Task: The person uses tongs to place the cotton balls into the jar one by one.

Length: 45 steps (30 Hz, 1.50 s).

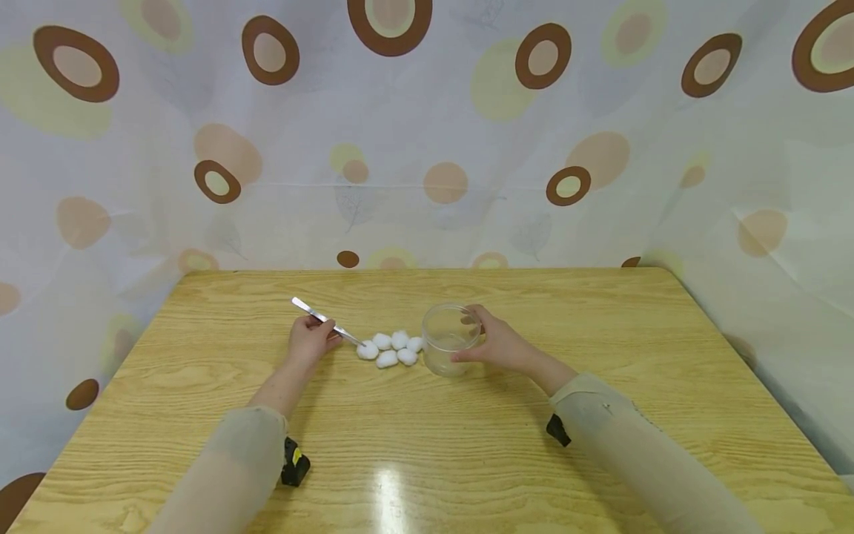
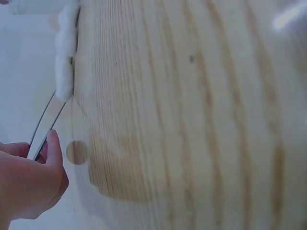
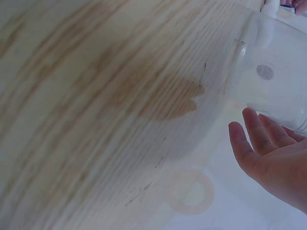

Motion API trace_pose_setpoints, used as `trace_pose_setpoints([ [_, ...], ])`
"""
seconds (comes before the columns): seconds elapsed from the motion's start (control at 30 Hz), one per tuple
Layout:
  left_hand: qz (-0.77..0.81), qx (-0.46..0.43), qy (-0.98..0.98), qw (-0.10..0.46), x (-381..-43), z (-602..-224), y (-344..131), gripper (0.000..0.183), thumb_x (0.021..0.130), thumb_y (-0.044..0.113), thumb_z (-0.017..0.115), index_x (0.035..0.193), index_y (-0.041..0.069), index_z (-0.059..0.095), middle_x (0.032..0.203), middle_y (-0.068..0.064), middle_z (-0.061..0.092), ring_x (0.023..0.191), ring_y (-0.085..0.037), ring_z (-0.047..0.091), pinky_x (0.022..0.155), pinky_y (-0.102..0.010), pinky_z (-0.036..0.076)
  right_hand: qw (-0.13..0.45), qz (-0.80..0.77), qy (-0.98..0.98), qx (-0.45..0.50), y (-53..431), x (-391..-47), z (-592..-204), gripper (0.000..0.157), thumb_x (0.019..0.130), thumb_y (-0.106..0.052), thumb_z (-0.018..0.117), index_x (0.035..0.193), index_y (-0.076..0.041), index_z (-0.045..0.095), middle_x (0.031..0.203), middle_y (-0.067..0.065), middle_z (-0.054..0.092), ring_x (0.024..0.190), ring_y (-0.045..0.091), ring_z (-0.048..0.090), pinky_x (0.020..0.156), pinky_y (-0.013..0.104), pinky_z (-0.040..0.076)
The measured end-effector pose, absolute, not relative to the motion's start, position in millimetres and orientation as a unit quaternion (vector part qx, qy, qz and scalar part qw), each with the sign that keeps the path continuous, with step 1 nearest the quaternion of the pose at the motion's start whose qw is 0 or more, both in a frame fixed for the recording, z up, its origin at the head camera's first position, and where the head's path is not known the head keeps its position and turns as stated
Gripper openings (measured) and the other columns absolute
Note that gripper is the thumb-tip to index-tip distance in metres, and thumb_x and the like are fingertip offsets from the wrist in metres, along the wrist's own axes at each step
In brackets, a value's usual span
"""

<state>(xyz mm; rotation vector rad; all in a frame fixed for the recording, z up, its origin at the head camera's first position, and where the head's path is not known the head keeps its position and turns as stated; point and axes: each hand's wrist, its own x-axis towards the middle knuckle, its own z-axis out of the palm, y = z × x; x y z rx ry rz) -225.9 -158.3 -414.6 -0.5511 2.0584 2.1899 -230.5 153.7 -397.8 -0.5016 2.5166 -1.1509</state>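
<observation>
My left hand pinches a pair of metal tweezers between thumb and fingers. The tweezers' tips reach the leftmost cotton ball, which lies on the table; in the left wrist view the two arms of the tweezers stand apart, one at each side of the end cotton ball. Several more white cotton balls lie in a cluster to the right. Beside them stands an upright, clear round jar without a lid. My right hand grips its right side, thumb in front and fingers behind.
The wood-grain table runs back to a patterned curtain that rises behind it and along both sides. A black wrist device hangs under the left sleeve, another under the right.
</observation>
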Motion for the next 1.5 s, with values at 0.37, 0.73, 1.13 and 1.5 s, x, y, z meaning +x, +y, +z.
trace_pose_setpoints([
  [0.37,0.730,-0.189,0.656,0.030,-223,-412,-162,0.040,0.097,0.003,0.042,0.129,-0.012,0.024,0.108,-0.014,0.041,0.079,-0.007,0.053,0.076,-0.011,0.056,0.165,-0.404,0.883,-0.173,153,-231,-399,0.096,0.077,-0.036,0.076,0.146,-0.003,0.018,0.144,0.020,0.037,0.126,0.038,0.040,0.100,0.050,0.046],
  [0.73,0.751,-0.176,0.635,0.045,-221,-399,-165,0.034,0.098,0.006,0.042,0.126,-0.009,0.029,0.105,-0.011,0.043,0.076,-0.004,0.056,0.079,-0.010,0.055,0.164,-0.400,0.884,-0.176,153,-229,-399,0.093,0.078,-0.034,0.075,0.145,-0.002,0.020,0.144,0.020,0.037,0.126,0.039,0.040,0.100,0.050,0.045],
  [1.13,0.791,-0.170,0.585,0.064,-226,-381,-160,0.010,0.099,0.007,0.040,0.107,0.003,0.037,0.100,-0.009,0.043,0.075,-0.006,0.057,0.083,-0.012,0.055,0.153,-0.395,0.888,-0.183,154,-232,-400,0.092,0.077,-0.037,0.076,0.144,-0.003,0.022,0.144,0.020,0.038,0.123,0.039,0.042,0.100,0.050,0.045],
  [1.5,0.804,-0.162,0.568,0.065,-230,-366,-139,0.010,0.098,0.005,0.041,0.107,0.001,0.040,0.093,-0.007,0.046,0.072,-0.005,0.058,0.079,-0.012,0.056,0.160,-0.394,0.887,-0.179,154,-230,-398,0.094,0.078,-0.038,0.075,0.145,-0.003,0.020,0.145,0.020,0.037,0.125,0.039,0.041,0.101,0.052,0.043],
])
